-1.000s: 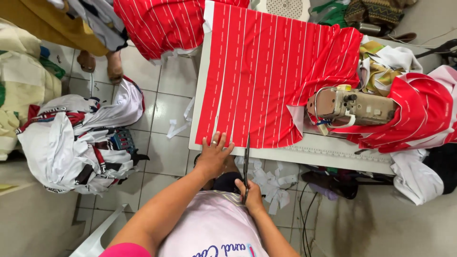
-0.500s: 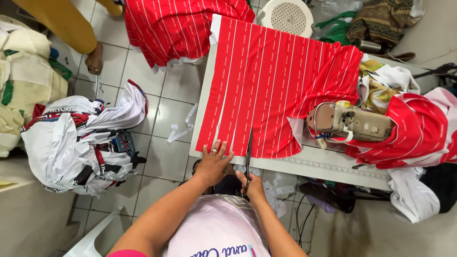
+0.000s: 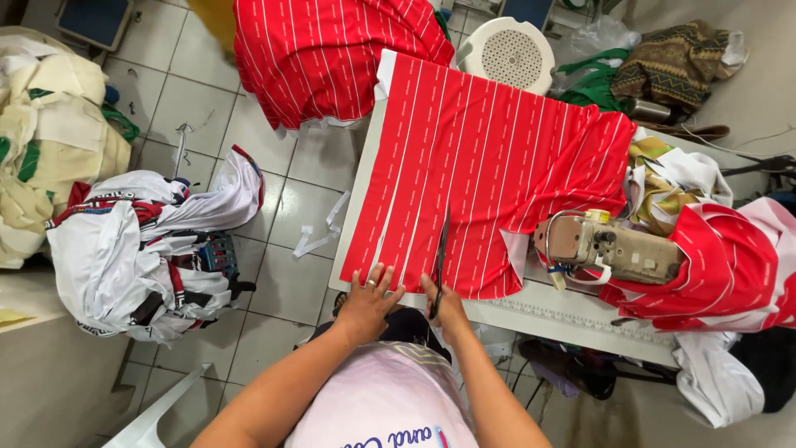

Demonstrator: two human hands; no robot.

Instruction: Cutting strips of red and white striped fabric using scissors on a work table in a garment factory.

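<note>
A red fabric sheet with thin white stripes (image 3: 489, 166) lies flat on the white table (image 3: 580, 319). My left hand (image 3: 369, 300) presses its near edge with fingers spread. My right hand (image 3: 448, 305) grips black scissors (image 3: 439, 257) whose blades reach up into the cloth along a stripe. Left of the blades the near edge is split into narrow strips (image 3: 385, 224).
A beige sewing machine (image 3: 609, 249) sits right of the sheet with more red striped fabric (image 3: 721, 265) heaped beyond it. Another red pile (image 3: 323, 54) hangs at the table's far left. A white garment heap (image 3: 141, 249), cloth scraps (image 3: 319, 236) and a white stool (image 3: 512, 54) are on the tiled floor.
The scissors' blades have advanced a little farther into the fabric. My left hand stays on the near edge. The camera view has shifted slightly.
</note>
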